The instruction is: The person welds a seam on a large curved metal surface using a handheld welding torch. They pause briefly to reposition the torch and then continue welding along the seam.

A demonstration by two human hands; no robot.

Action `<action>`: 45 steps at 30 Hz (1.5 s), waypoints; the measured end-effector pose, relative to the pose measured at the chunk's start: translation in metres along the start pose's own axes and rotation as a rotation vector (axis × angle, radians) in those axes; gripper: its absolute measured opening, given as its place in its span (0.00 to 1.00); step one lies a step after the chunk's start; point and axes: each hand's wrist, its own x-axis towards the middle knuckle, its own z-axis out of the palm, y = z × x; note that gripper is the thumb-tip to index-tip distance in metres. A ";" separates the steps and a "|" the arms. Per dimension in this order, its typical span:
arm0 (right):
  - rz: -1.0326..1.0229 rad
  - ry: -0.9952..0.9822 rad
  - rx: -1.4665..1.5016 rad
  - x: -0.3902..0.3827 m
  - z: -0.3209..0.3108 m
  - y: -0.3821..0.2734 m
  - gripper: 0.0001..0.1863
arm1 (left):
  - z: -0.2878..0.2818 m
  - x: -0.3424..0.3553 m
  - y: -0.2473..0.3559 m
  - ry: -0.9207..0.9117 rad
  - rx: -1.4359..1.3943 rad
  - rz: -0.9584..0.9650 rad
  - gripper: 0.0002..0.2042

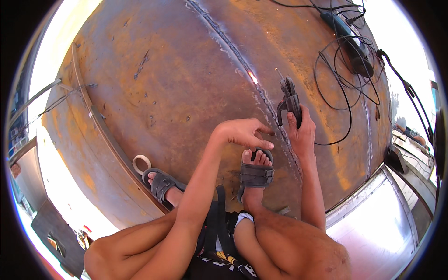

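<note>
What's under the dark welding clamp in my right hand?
Rusty metal surface shows around the welding clamp that your right hand grips, with a weld seam to its left. Whatever lies directly beneath is covered, so I can't tell.

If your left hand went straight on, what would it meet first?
Probably the long grey weld seam on the rusty brown steel plate, just right of the bare left hand; height is unclear, so that hand might pass above, toward the right hand.
</note>
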 end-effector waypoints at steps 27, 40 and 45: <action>0.087 -0.217 0.154 -0.022 -0.021 0.028 0.25 | 0.078 0.052 -0.019 0.535 -0.737 0.044 0.24; -0.217 -0.236 0.018 -0.008 -0.004 0.023 0.24 | 0.123 0.040 -0.024 0.781 -0.886 0.261 0.32; -0.258 -0.227 -0.043 -0.003 -0.005 0.026 0.23 | 0.132 0.033 -0.004 0.713 -0.965 0.223 0.41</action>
